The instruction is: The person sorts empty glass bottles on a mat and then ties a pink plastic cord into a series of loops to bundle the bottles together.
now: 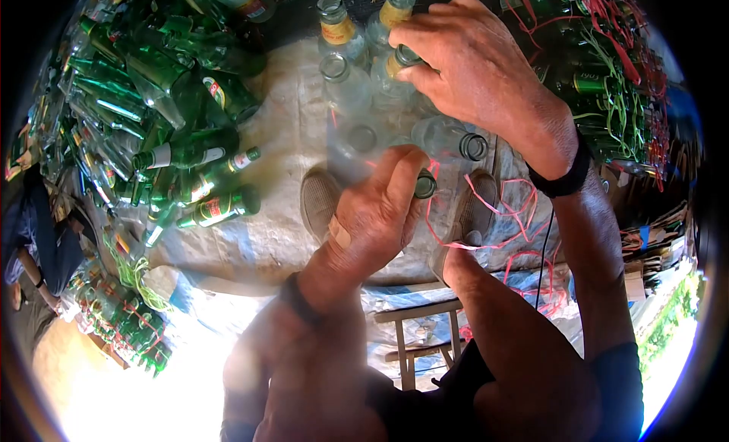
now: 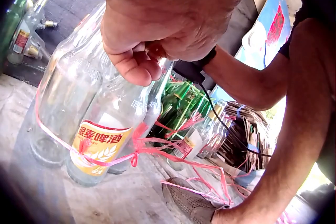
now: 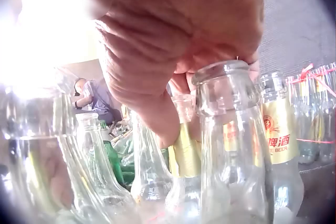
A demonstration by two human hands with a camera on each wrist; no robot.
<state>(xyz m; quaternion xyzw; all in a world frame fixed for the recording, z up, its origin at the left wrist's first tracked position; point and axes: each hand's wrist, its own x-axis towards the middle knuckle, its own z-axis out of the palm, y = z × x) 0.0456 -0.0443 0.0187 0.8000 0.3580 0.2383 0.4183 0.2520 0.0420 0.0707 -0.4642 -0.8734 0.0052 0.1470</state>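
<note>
My left hand (image 1: 376,206) curls its fingers round the neck of a clear glass beer bottle (image 1: 426,185), whose mouth shows beside the fingers. In the left wrist view that bottle's yellow label (image 2: 105,140) faces out, and pink string (image 2: 134,153) runs round it and its neighbours. Farther forward, my right hand (image 1: 486,70) has thumb and fingers about the gold-labelled neck of another clear bottle (image 3: 185,150). Several more upright clear bottles (image 1: 345,85) stand close around both hands; one (image 1: 448,138) appears between them. The string's loose ends trail over my shoe (image 1: 474,203).
Green bottles (image 1: 152,77) lie heaped at the left on a pale ground sheet (image 1: 288,138). Tied green bottles (image 1: 592,85) stand at the right, near stacked cardboard (image 1: 661,233). A wooden stool (image 1: 418,313) shows below, and a black cable (image 1: 545,260) hangs by my right leg.
</note>
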